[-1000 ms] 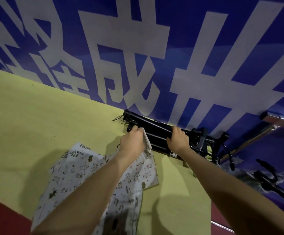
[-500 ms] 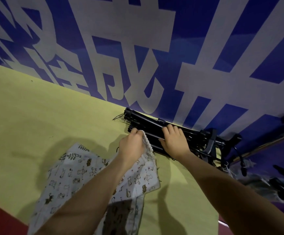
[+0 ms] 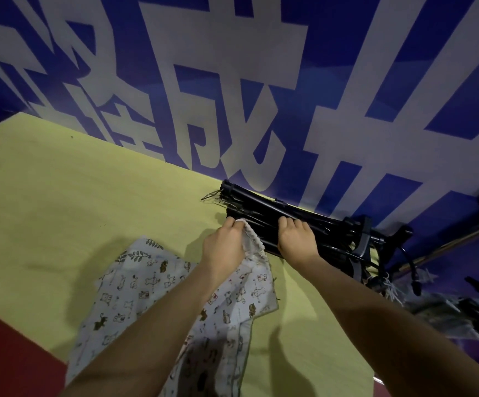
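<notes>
Printed garment point(image 3: 152, 285), judged soft, light and floppy, lies on the yellow table point(image 3: 60, 196), its elastic waistband point(image 3: 254, 242) pinched in my left hand point(image 3: 224, 247); my right hand point(image 3: 297, 242) curls round the stiff black hangers point(image 3: 249, 202), probably best gripped mid-bar

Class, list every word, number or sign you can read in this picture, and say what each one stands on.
"成": large white character on the blue banner behind the table.
The banner's other white characters, left and right of it, are cut off by the picture's edge and cannot be read with certainty.
Cloth: animal and leaf prints only, no text.
</notes>
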### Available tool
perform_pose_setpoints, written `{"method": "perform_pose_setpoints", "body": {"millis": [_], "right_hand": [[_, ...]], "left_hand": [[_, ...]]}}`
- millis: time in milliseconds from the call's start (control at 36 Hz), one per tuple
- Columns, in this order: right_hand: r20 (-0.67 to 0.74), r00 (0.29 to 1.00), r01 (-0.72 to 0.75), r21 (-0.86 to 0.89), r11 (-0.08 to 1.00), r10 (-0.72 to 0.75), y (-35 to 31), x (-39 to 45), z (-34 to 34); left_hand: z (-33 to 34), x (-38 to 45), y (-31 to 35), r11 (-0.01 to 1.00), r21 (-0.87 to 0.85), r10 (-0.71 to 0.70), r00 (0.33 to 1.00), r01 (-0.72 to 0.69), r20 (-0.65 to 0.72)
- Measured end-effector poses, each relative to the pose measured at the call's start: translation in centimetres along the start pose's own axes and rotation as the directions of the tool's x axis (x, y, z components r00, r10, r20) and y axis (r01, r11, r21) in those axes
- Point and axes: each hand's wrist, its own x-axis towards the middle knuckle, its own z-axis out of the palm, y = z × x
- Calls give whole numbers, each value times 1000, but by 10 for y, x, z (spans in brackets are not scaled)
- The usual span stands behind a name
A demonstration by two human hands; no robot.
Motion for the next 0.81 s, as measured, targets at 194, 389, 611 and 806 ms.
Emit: {"method": "perform_pose_setpoints", "body": {"millis": [194,389,611,806], "right_hand": [[90,996,-17,-51,999,21,3,-5,-5],[77,997,-26,-32,999,28,4,-16,-11],[-127,991,-32,35,999,37,8,-35,-41],[-172,984,-42,63,997,53,7,-65,-71]], "left_hand": [[-3,-13,2,1000,-20,17,999,-17,-29],[2,-23,7,999,-51,16,999,-14,36],[-6,-38,7,999,-36,3,999,-2,35],[-23,-45,11,999,-40,3,1000,-3,7]]}}
